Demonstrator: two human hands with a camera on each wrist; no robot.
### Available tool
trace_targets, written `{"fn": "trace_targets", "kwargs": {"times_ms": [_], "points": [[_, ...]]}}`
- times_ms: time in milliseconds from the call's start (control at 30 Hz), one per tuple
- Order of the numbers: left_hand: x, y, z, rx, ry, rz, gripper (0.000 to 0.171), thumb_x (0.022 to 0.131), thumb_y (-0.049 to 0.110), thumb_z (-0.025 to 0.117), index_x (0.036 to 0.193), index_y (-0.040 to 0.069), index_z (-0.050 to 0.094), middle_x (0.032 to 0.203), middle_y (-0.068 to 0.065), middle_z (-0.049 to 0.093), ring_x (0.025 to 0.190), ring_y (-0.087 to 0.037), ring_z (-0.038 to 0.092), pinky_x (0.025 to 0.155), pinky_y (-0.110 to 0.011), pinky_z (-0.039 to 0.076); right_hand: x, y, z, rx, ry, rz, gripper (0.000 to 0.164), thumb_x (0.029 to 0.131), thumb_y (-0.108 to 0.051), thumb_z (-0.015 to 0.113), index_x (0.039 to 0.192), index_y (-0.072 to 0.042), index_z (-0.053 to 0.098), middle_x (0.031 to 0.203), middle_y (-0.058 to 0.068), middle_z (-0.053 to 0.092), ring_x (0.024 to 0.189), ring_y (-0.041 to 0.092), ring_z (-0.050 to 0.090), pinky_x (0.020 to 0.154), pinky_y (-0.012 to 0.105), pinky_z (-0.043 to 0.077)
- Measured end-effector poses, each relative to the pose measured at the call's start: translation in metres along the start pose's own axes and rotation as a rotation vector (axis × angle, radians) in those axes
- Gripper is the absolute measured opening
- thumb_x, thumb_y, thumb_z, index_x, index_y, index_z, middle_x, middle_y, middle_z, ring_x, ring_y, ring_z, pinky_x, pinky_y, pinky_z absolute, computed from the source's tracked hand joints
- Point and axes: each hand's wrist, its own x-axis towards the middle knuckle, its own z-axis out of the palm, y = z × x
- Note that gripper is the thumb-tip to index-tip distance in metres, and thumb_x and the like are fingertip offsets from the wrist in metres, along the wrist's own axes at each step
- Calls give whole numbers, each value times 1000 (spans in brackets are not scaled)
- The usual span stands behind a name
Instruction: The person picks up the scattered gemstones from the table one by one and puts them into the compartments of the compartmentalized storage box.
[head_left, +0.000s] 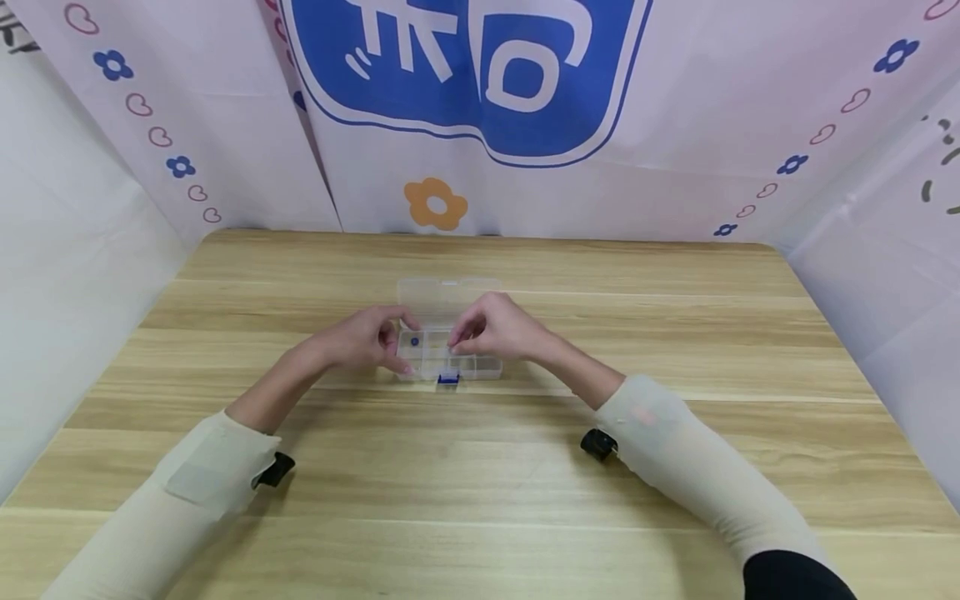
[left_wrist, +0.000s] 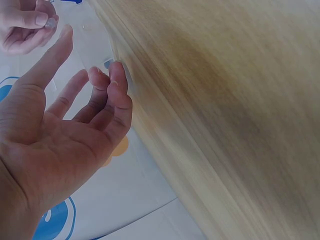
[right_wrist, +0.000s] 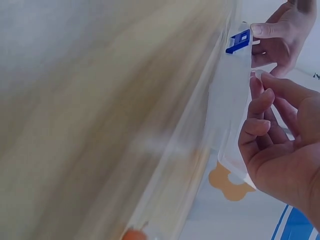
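A clear plastic compartment box [head_left: 487,367] lies on the table with its lid [head_left: 426,302] raised at the back and a blue latch [head_left: 448,379] at the front. My left hand [head_left: 367,337] holds the box's left end, thumb at the front edge and fingers toward the back. Inside the back left compartment sits a small blue bead [head_left: 415,342]. Over the middle compartments, my right hand [head_left: 498,329] pinches a small clear bead [left_wrist: 50,23] between thumb and fingertips. In the right wrist view, that bead [right_wrist: 258,73] is partly covered by the fingers.
The wooden table [head_left: 480,475] extends around the box on all sides. Behind it hangs a white printed cloth [head_left: 675,192]. A small orange thing [right_wrist: 134,234] shows at the bottom of the right wrist view, its kind unclear.
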Motion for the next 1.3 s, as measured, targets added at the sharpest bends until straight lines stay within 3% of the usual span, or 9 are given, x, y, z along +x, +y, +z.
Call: {"fn": "trace_targets", "kwargs": {"times_ms": [433,667,1300], "points": [[0,-2,0,-5,-2,12,57,84,4,85,131,-9,55,72,-5,56,64,-16,49,57,-24,40,9,-6,8,-1,-12,13,5,89,0,80,93,2,80,88,9,78,77,13,71,73,22,58],[0,-1,0,10,-3,0,58,85,5,85,132,-8,55,73,-5,56,65,-16,49,57,-24,40,14,-7,11,-40,-12,-21,5,89,-1,80,93,2,81,89,8,79,80,14,72,76,21,57],[2,-3,1,11,0,-4,58,85,6,85,132,-7,55,73,-5,56,64,-15,49,56,-24,39,16,-12,14,-22,-37,17,6,88,2,77,93,1,80,89,8,77,84,21,72,77,23,58]]}}
